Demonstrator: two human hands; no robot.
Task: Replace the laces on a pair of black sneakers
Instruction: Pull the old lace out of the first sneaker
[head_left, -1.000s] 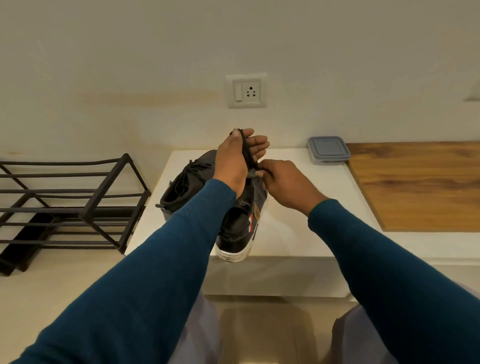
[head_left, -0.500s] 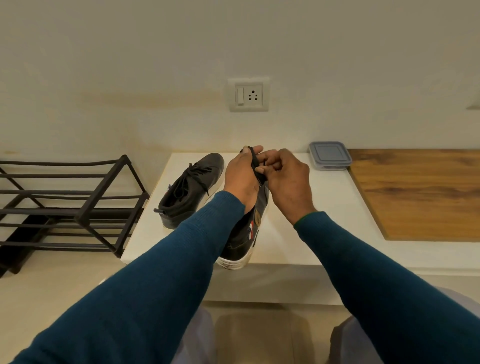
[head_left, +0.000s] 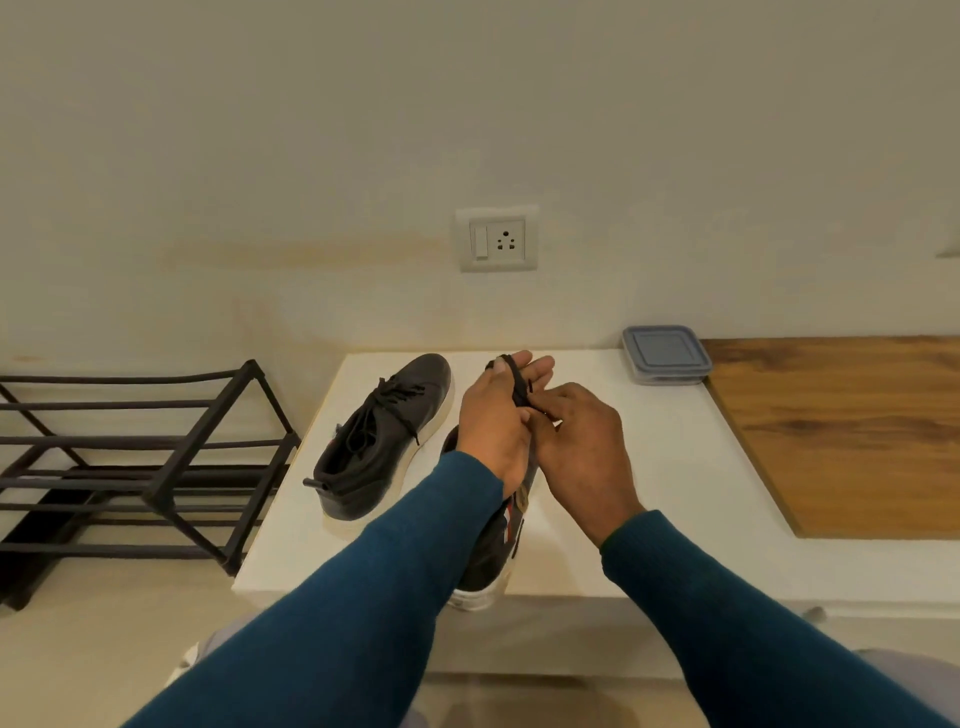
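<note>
Fingers (head_left: 558, 401) of your right hand (head_left: 582, 452) pinch the lace (head_left: 517, 387) hooked over the thumb of your left hand (head_left: 491, 423); slack lets it slip off.

the worktop (head_left: 649, 467) sits against the wall, socket plate (head_left: 497, 239) on the wall right behind it. laced sneaker (head_left: 384, 441) is on the worktop's left part, toe toward the wall. second sneaker (head_left: 493, 561) is just right of it, heel end at the front edge, mostly under the left hand (head_left: 493, 421). right hand (head_left: 582, 447) touches it from the right, lace (head_left: 514, 382) between them. lidded container (head_left: 666, 355) at the back, wood panel (head_left: 841, 431) to its right. rack (head_left: 140, 457) stands on the floor left of the worktop.
</note>
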